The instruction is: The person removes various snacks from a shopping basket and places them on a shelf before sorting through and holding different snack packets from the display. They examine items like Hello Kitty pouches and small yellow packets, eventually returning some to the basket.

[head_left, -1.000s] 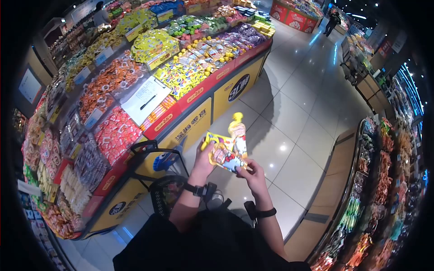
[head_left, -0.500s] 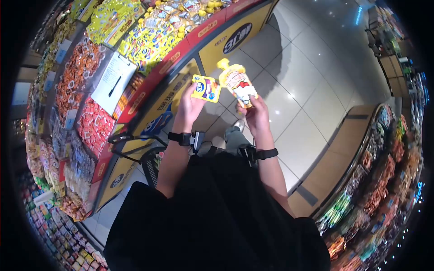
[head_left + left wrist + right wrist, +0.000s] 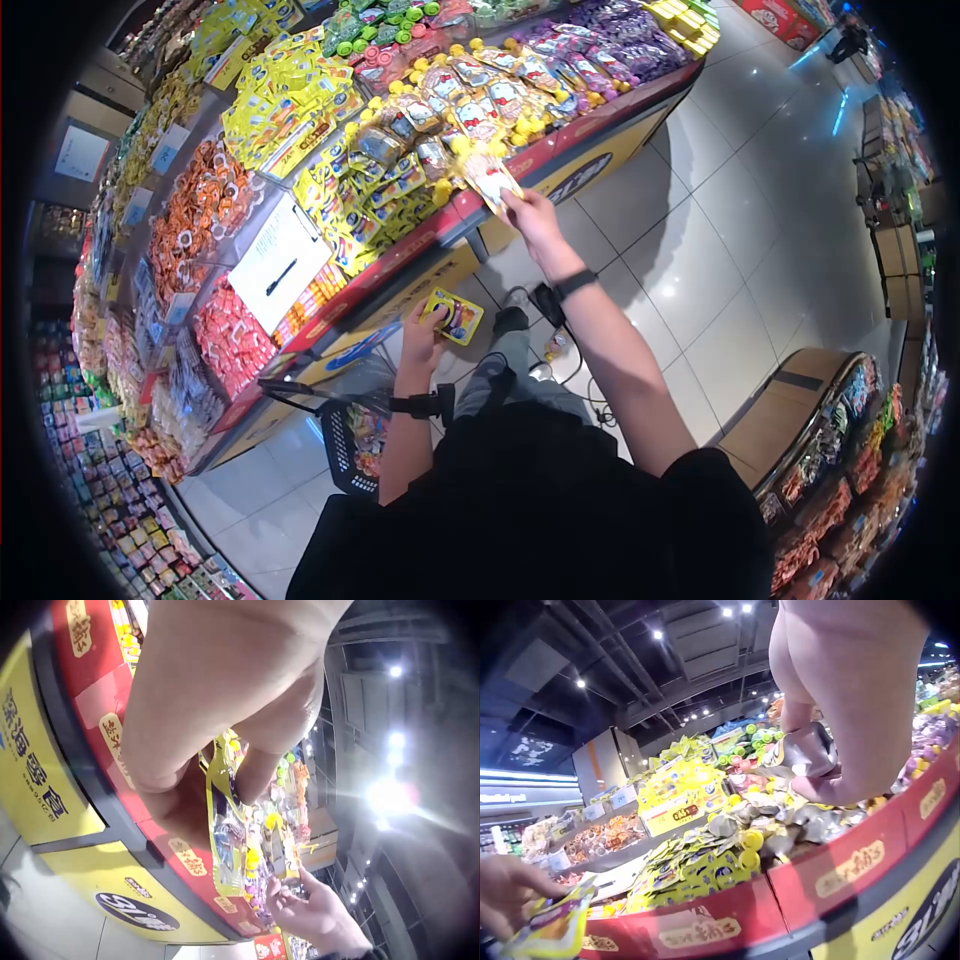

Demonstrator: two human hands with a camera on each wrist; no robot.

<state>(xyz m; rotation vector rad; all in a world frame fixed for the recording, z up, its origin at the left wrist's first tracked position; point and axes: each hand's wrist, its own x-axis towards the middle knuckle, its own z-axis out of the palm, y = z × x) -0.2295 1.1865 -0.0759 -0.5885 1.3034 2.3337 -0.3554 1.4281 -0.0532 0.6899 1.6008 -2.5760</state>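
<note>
In the head view the left hand [image 3: 421,338] pinches a flat yellow packet [image 3: 461,318] in front of the display's side. The right hand [image 3: 535,222] reaches over the display edge, gripping a pouch with a yellow cap [image 3: 490,180] by its lower end, above similar capped pouches [image 3: 478,117]. Seen from the right wrist, the silvery back of the pouch [image 3: 810,752] lies between thumb and fingers. The left wrist view has the yellow packet [image 3: 226,847] upright in the left hand, with the right hand [image 3: 311,911] beyond it.
A clipboard with a pen [image 3: 280,262] lies on the candy display, beside yellow packets [image 3: 352,215]. A black basket [image 3: 340,450] stands on the floor by the left forearm. Another curved shelf [image 3: 765,410] is at the lower right.
The right hand has moved forward and up with the pouch, from in front of the body to over the display. The left hand, still holding its packet, is lower in the head view.
</note>
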